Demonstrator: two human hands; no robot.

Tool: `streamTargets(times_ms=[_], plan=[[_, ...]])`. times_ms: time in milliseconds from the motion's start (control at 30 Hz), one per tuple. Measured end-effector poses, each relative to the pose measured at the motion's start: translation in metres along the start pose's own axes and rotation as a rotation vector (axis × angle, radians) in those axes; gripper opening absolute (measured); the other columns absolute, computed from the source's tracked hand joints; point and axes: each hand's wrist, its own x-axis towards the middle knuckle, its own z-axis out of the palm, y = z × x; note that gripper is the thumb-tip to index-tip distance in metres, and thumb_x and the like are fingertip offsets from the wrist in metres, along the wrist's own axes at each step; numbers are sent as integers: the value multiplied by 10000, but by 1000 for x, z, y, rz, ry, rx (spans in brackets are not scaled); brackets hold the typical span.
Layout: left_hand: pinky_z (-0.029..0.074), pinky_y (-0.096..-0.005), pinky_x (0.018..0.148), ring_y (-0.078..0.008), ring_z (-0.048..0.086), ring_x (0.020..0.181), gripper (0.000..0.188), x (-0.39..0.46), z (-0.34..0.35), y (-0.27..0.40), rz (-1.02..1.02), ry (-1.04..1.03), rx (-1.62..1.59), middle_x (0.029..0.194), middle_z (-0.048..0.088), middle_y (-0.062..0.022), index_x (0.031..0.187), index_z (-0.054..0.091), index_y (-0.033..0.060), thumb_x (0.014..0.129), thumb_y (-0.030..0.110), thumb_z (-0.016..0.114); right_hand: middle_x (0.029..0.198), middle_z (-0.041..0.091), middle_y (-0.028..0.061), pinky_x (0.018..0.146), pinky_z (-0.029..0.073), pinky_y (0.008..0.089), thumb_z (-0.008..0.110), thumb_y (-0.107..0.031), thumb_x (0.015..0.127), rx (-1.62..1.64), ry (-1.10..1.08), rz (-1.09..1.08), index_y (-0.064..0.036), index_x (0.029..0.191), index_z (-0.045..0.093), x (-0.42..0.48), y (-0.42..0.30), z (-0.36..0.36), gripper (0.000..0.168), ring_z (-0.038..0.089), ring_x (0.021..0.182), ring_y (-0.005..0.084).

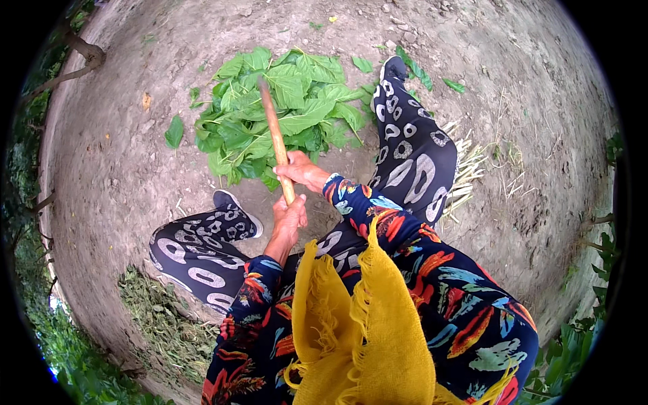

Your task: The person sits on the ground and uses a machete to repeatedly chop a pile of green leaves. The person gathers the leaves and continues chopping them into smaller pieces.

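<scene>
A long wooden stick (274,124) slants over a pile of large green leaves (314,119) on bare ground. Its far end, darker and blurred, is above the leaves. My left hand (289,217) grips the near end of the stick. Just beyond it, my right hand (302,170) is closed round the shaft, close to the near edge of the pile. The pile lies between my outstretched feet. Whether the stick's tip touches the leaves, I cannot tell.
My legs, in patterned trousers (415,152), spread on both sides. A bundle of pale stripped stalks (463,172) lies beyond my right leg. Dried leaves (167,324) are heaped at the lower left. Loose leaves (174,132) are scattered about. A yellow fringed scarf (395,324) hangs down my front.
</scene>
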Motion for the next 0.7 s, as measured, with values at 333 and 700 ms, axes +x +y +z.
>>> streamTargets(times_ms=[333,700], plan=[[351,-239,409,-88,419,419,191,-24,-15,-17,50,-64,283,574,462,33,878,479,95,856,174,652,717,581,44,570,517,283,629,-96,843,355,-126,-152,-9,909,519,-15,-39,0,155,587,620,146],[321,-231,375,-70,406,430,230,-39,-5,-22,-279,-131,82,555,440,32,813,441,114,837,160,666,637,521,47,420,466,269,620,-1,784,431,306,123,18,812,515,16,18,-13,111,508,485,147]])
